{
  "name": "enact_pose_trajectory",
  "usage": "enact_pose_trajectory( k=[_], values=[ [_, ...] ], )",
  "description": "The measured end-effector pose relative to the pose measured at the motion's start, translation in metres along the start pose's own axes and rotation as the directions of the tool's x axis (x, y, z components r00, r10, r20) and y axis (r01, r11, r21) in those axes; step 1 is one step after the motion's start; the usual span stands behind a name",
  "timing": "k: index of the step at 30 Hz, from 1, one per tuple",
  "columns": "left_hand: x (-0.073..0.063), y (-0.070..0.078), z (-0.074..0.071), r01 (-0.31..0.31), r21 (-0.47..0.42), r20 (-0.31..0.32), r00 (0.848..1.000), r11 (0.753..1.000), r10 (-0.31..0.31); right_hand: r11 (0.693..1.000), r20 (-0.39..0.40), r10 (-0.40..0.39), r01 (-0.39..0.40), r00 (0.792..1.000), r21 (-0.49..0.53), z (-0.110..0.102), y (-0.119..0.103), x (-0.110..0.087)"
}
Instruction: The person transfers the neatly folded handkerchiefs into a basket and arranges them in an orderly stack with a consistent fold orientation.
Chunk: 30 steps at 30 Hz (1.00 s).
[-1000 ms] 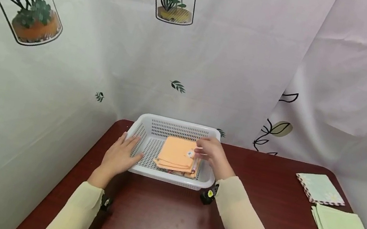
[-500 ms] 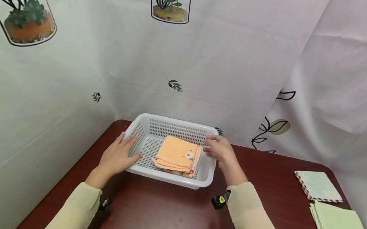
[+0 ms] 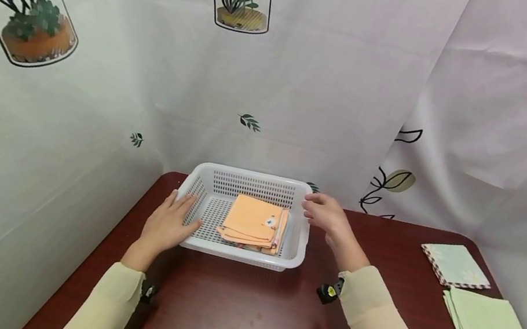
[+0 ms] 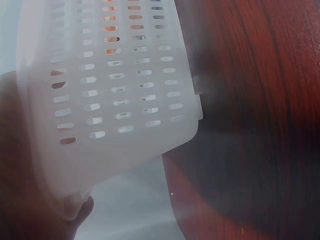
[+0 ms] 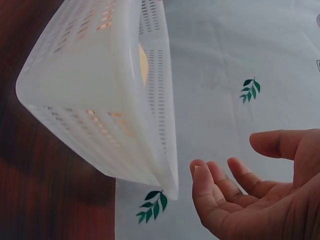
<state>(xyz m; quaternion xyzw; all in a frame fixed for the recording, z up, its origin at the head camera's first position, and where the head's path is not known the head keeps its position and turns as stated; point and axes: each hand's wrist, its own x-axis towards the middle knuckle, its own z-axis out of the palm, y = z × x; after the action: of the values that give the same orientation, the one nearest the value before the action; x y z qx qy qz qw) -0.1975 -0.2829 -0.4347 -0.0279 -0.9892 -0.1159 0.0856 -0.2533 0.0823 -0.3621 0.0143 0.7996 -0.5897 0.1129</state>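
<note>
A white plastic basket [image 3: 247, 257] with slotted walls stands on the table, and orange folded cloths [image 3: 251, 218] lie stacked inside it, a small round print near the top one's right edge. My left hand [image 3: 167, 224] rests on the basket's left rim, fingers spread and thumb toward the inside. In the left wrist view the basket wall [image 4: 115, 155] hides much of that hand. My right hand [image 3: 326, 214] is by the basket's right rim. The right wrist view shows its fingers [image 5: 205, 187] loosely bent, holding nothing, with a gap to the rim.
Along the right side of the dark red table [image 3: 237, 313] lie a pale blue folded cloth [image 3: 457, 265] with a checked edge and two light green folded cloths [image 3: 494, 328]. A printed white curtain [image 3: 315, 109] hangs close behind the basket.
My right hand has moved from over the orange cloths rightward to outside the basket's right rim. The left hand stays on the left rim. The view has shifted slightly.
</note>
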Motion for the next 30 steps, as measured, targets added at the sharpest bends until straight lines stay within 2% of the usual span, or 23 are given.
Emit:
enact_pose_trajectory(
  k=[18,30],
  values=[
    [0.0,-0.001,0.0,0.007,-0.007,0.005,1.0,1.0,-0.007,0.997,-0.009,-0.031,0.03,0.999,-0.075,-0.023,0.013,-0.006],
    [0.0,-0.002,-0.001,-0.005,-0.003,-0.001,1.0,1.0,0.005,0.991,-0.044,-0.053,0.048,0.998,-0.127,-0.04,0.024,-0.016]
  ],
)
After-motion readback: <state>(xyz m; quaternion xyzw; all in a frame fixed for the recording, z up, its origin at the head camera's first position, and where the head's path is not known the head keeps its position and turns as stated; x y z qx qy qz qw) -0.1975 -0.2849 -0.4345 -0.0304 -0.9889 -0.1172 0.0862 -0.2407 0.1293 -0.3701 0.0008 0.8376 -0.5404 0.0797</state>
